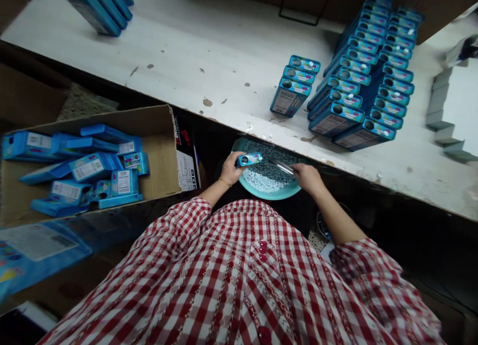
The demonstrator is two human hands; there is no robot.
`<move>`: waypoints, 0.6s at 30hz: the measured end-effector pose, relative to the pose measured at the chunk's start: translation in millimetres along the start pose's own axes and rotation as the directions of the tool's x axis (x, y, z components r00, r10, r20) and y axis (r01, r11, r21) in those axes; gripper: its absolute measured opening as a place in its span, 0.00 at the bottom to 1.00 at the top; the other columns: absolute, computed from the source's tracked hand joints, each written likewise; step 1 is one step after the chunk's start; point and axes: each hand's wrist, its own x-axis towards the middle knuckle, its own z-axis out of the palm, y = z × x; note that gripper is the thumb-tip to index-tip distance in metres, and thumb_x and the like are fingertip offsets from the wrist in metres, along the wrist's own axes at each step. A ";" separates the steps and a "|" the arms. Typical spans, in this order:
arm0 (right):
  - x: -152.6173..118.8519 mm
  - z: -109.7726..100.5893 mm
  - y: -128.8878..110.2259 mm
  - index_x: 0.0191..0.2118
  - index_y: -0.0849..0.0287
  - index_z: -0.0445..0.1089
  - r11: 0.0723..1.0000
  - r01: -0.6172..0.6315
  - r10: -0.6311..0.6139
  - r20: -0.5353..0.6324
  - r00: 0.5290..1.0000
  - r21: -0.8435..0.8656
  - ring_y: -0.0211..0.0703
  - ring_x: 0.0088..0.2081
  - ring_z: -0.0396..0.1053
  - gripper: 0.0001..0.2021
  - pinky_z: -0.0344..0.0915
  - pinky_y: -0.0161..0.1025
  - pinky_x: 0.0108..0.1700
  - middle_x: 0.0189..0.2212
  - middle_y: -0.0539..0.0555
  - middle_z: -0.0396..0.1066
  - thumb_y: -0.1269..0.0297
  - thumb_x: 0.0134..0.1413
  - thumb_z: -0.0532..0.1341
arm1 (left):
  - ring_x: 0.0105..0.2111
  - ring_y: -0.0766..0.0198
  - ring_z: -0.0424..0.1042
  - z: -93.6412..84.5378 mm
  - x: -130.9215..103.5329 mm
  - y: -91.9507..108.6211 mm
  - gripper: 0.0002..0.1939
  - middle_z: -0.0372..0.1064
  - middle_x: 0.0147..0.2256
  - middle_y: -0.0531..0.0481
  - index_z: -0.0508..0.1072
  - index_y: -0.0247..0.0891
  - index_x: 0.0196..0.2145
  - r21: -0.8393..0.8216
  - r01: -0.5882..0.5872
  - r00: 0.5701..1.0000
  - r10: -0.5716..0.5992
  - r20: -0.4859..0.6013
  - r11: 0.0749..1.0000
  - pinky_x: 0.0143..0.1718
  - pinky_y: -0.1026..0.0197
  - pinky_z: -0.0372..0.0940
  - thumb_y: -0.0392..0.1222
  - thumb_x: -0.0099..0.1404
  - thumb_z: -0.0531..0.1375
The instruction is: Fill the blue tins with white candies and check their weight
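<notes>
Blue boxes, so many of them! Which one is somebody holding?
The blue box in the person's left hand, over the turquoise bowl. It alone is held; the other blue boxes are on the white table or in the cardboard box.

One head-worn camera looks forward and down, close over a red-and-white checked cloth garment [224,275], toward a chipped white table's [224,51] near edge.

A pale stack [455,108] stands on the white table [220,41].
</notes>
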 end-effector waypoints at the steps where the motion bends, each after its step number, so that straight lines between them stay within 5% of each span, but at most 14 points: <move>1: 8.3 17.5 -2.9 0.51 0.56 0.70 1.000 -0.027 0.027 0.027 0.999 -0.001 0.46 0.47 0.70 0.20 0.64 0.37 0.46 0.47 0.59 0.72 0.73 0.55 0.50 | 0.44 0.58 0.69 -2.0 -0.5 1.3 0.17 0.70 0.43 0.45 0.66 0.39 0.43 0.016 0.001 1.000 -0.001 0.000 1.000 0.47 0.56 0.63 0.44 0.56 0.60; 5: 36.1 70.9 -27.2 0.45 0.56 0.74 0.998 0.009 -0.017 0.124 0.992 0.063 0.45 0.44 0.72 0.19 0.65 0.36 0.45 0.43 0.61 0.75 0.75 0.52 0.53 | 0.43 0.57 0.69 -11.1 -0.1 8.1 0.17 0.70 0.43 0.46 0.68 0.40 0.43 0.161 -0.011 1.000 0.010 0.011 0.987 0.47 0.54 0.61 0.44 0.56 0.60; 9: 48.0 82.0 -27.0 0.46 0.54 0.74 0.980 0.053 -0.083 0.153 0.985 0.192 0.42 0.43 0.72 0.20 0.65 0.32 0.43 0.42 0.55 0.76 0.75 0.50 0.53 | 0.42 0.55 0.68 -19.7 2.9 13.2 0.18 0.71 0.43 0.46 0.68 0.39 0.44 0.261 0.016 1.000 -0.019 0.007 0.965 0.46 0.55 0.61 0.44 0.55 0.60; 14: 23.8 43.2 6.0 0.47 0.57 0.74 0.937 0.102 -0.147 0.112 0.983 0.335 0.39 0.42 0.71 0.19 0.63 0.30 0.43 0.41 0.51 0.76 0.73 0.50 0.54 | 0.42 0.54 0.68 -19.0 5.6 15.3 0.18 0.71 0.43 0.45 0.69 0.38 0.45 0.320 0.013 1.000 -0.019 0.014 0.947 0.45 0.53 0.60 0.43 0.55 0.59; 18: -11.1 -6.0 -0.1 0.46 0.58 0.75 0.893 0.201 -0.207 -0.028 0.978 0.402 0.41 0.39 0.72 0.18 0.63 0.32 0.41 0.38 0.52 0.77 0.71 0.50 0.54 | 0.44 0.53 0.67 -8.2 5.0 19.2 0.19 0.71 0.45 0.45 0.69 0.39 0.45 0.369 -0.033 0.997 0.006 0.074 0.929 0.47 0.51 0.58 0.36 0.54 0.56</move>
